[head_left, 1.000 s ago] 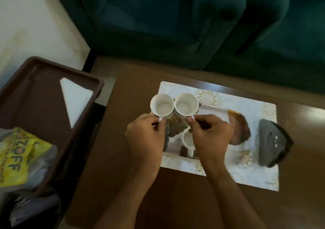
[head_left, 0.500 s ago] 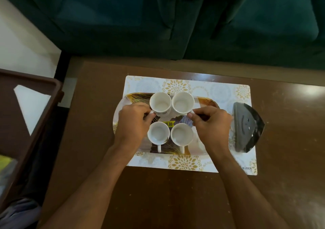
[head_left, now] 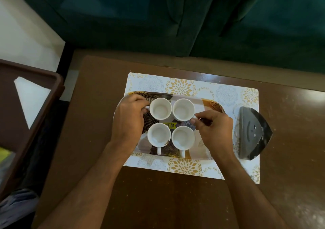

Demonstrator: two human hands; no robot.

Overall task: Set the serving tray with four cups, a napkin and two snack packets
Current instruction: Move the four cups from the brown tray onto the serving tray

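Observation:
Several white cups stand upright in a square on the patterned serving tray (head_left: 209, 105). My left hand (head_left: 129, 121) pinches the handle of the far left cup (head_left: 160, 108). My right hand (head_left: 213, 132) pinches the handle of the far right cup (head_left: 183, 109). The near left cup (head_left: 158, 135) and near right cup (head_left: 182, 137) stand free, handles toward me. A white napkin (head_left: 29, 98) lies in the brown crate (head_left: 52, 95) at the left. A yellow snack packet (head_left: 4, 154) peeks out at the left edge.
The tray sits on a floral placemat (head_left: 181, 86) on a brown table (head_left: 158, 193). A dark grey iron-shaped object (head_left: 253, 133) lies on the mat's right end. A green sofa (head_left: 175, 17) runs behind the table.
Both far cups came down onto the tray behind the near pair, and my hands turned their handles outward. The camera swung right, pushing the crate toward the left edge.

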